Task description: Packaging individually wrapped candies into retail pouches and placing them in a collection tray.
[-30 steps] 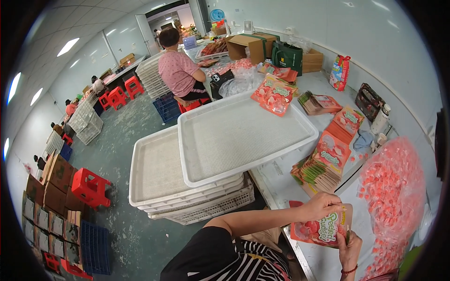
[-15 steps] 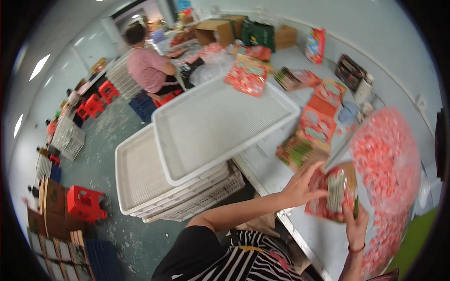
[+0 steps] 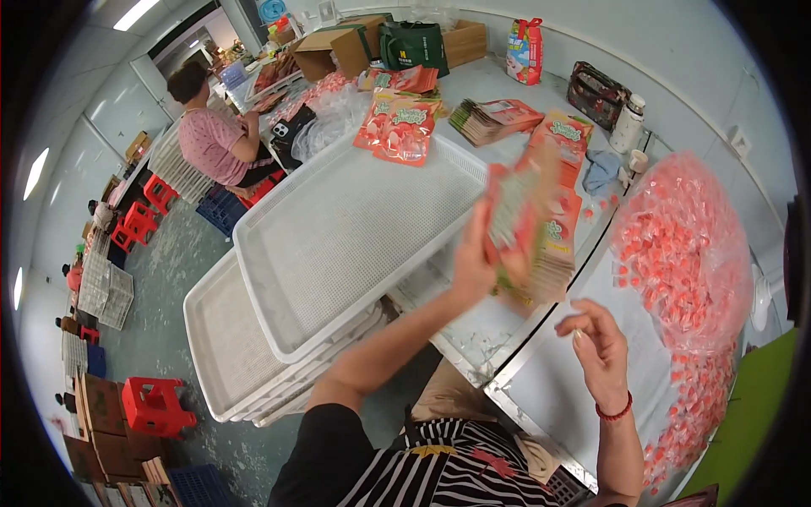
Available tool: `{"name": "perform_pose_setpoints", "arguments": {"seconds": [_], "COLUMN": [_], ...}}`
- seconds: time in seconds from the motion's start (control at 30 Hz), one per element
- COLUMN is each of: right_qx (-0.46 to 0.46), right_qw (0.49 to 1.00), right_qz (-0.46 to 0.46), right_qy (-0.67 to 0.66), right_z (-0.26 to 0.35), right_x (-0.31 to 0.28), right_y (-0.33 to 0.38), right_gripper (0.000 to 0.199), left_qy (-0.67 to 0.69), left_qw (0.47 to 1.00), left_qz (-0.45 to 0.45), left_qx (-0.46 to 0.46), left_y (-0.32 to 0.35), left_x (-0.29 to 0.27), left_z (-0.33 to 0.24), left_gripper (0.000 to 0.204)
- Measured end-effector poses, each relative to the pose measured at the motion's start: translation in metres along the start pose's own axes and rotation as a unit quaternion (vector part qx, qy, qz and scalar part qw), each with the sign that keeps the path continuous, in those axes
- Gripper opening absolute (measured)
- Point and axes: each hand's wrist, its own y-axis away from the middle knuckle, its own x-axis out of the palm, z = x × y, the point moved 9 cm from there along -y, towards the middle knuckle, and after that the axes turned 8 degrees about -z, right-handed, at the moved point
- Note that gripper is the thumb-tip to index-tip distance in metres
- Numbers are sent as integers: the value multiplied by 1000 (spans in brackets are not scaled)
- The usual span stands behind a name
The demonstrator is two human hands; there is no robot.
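My left hand [image 3: 475, 264] grips a red pouch [image 3: 514, 211], smeared by motion, raised beside the right end of the upper white tray [image 3: 355, 253]. Behind and below the pouch, a stack of orange-red printed pouches [image 3: 564, 221] lies on the table, partly covered by it. My right hand [image 3: 598, 351] hovers over the white work surface [image 3: 549, 397] with nothing in it, its fingers loosely bent and apart from the thumb. To its right, a big clear bag [image 3: 688, 253] spills many small red wrapped pieces [image 3: 693, 406] along the surface.
Two flat red pouches [image 3: 397, 127] lie on the tray's far edge. More trays [image 3: 228, 338] are stacked underneath. Along the back stand a cardboard box [image 3: 342, 51], a green bag [image 3: 414, 46] and a white bottle [image 3: 628, 125]. A co-worker in pink [image 3: 211, 144] sits far left.
The pouch, held in both hands over the right-hand surface before, has moved left and away in my left hand. My right hand has let go of it. The view has shifted slightly.
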Motion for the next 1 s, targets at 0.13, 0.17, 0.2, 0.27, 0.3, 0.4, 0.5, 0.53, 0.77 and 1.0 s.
{"name": "perform_pose_setpoints", "arguments": {"seconds": [0.13, 0.17, 0.2, 0.27, 0.3, 0.4, 0.5, 0.53, 0.77, 1.0], "right_qx": [104, 130, 155, 170, 186, 204, 238, 252, 273, 274], "right_qw": [992, 988, 983, 978, 973, 965, 954, 947, 942, 943], "right_qz": [-22, -44, -60, -87, -112, -146, -173, -185, -184, -174], "right_qy": [70, 76, 78, 78, 78, 70, 63, 67, 67, 75], "right_z": [-66, -81, -94, -109, -117, -131, -147, -151, -168, -171], "right_x": [-47, -57, -62, -80, -89, -102, -108, -111, -117, -126], "right_y": [16, 20, 24, 30, 34, 42, 48, 49, 38, 54], "right_gripper": [22, 22, 21, 21, 20, 21, 21, 21, 18, 15], "left_qy": [-101, -102, -172, -227, -278, -383, -451, -463, -439, -468], "left_qw": [986, 986, 972, 954, 930, 863, 816, 804, 783, 787], "left_qz": [-86, -88, -141, -184, -172, -167, -204, -238, -201, -152], "left_qx": [-99, -96, -83, -74, -169, -284, -299, -289, -393, -372], "left_y": [-81, -93, -103, -120, -123, -132, -142, -145, -138, -121], "left_x": [-13, -11, -27, -17, -10, 0, 8, 9, -3, -6], "left_z": [97, 135, 173, 205, 227, 268, 281, 276, 299, 310], "left_gripper": [63, 63, 65, 67, 70, 80, 96, 106, 126, 110]}}
